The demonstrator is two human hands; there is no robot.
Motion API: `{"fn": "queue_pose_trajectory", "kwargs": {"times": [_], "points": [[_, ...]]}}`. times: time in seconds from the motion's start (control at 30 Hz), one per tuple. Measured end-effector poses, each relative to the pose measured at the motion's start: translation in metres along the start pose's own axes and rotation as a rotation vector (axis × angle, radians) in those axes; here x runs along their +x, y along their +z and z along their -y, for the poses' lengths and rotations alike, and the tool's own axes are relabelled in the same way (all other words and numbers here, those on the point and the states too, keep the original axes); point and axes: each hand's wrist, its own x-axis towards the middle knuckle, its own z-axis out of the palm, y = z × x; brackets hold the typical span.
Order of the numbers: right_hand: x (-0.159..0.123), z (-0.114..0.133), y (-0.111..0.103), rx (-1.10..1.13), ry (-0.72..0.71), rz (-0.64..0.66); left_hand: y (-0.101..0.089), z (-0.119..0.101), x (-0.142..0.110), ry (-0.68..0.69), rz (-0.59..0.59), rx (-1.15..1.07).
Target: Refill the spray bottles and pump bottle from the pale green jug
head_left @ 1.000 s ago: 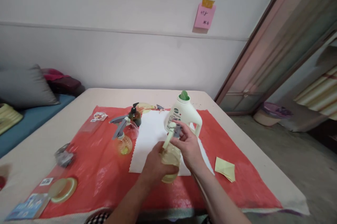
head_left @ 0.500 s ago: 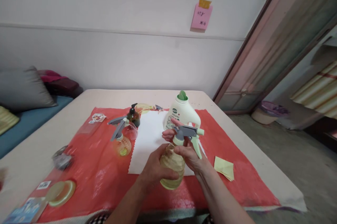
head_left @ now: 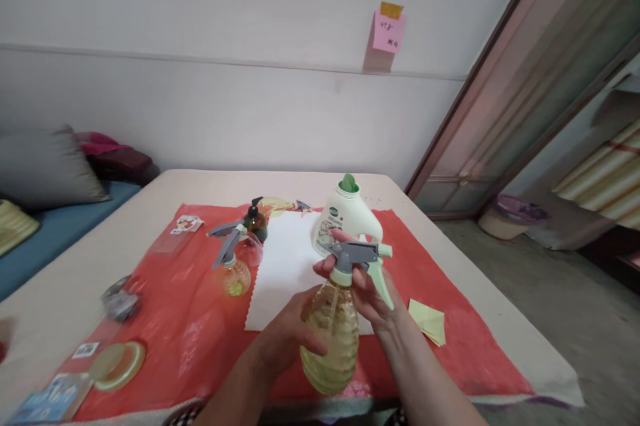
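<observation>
A yellowish, ribbed spray bottle (head_left: pixel 334 353) with a grey and pale green trigger head stands nearly upright in front of me, liquid inside it. My left hand (head_left: pixel 286 331) is closed around the bottle's body from the left. At the neck, just under the trigger head, my right hand (head_left: pixel 369 303) is closed from the right, some of its fingers hidden behind the head. Behind the bottle is a white sheet (head_left: pixel 280 259) with a zigzag edge. On the sheet's far side stands a cream detergent jug (head_left: pixel 356 216) with something green in its mouth.
Left of the sheet stand a second spray bottle (head_left: pixel 235 276) and a dark pump bottle (head_left: pixel 256 223). Another sprayer (head_left: pixel 275 205) lies behind. Yellow sticky notes (head_left: pixel 427 321) lie right; a round lid (head_left: pixel 117 367) and crumpled grey object (head_left: pixel 120 299) lie left, on red cloth (head_left: pixel 190 346).
The spray bottle has come slightly lower and closer to me, standing a little more upright. My right hand's fingers have closed in further around its neck.
</observation>
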Motion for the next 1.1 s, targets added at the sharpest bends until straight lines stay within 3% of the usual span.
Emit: {"fn": "queue_pose_trajectory", "kwargs": {"times": [0.1, 0.3, 0.37, 0.57, 0.87, 1.0, 1.1], "points": [[0.004, 0.003, 0.005, -0.014, -0.037, -0.053, -0.001, 0.002, 0.003, 0.017, -0.070, 0.049], [0.009, 0.005, 0.024, -0.021, -0.084, -0.207, -0.004, -0.001, 0.011, 0.054, -0.351, 0.243], [0.008, 0.006, 0.024, 0.001, -0.072, -0.174, -0.004, -0.002, 0.011, 0.055, -0.344, 0.237], [0.002, 0.010, 0.010, 0.092, 0.020, 0.008, -0.003, -0.001, 0.006, 0.031, -0.122, 0.119], [0.005, 0.003, 0.024, 0.048, -0.111, -0.038, -0.007, 0.004, 0.009, 0.105, -0.239, 0.170], [0.006, 0.003, 0.022, 0.016, -0.088, -0.063, -0.011, 0.002, 0.007, 0.125, -0.265, 0.197], [0.006, 0.004, 0.020, -0.075, 0.001, 0.024, -0.012, -0.001, 0.006, 0.191, -0.390, 0.174]]}}
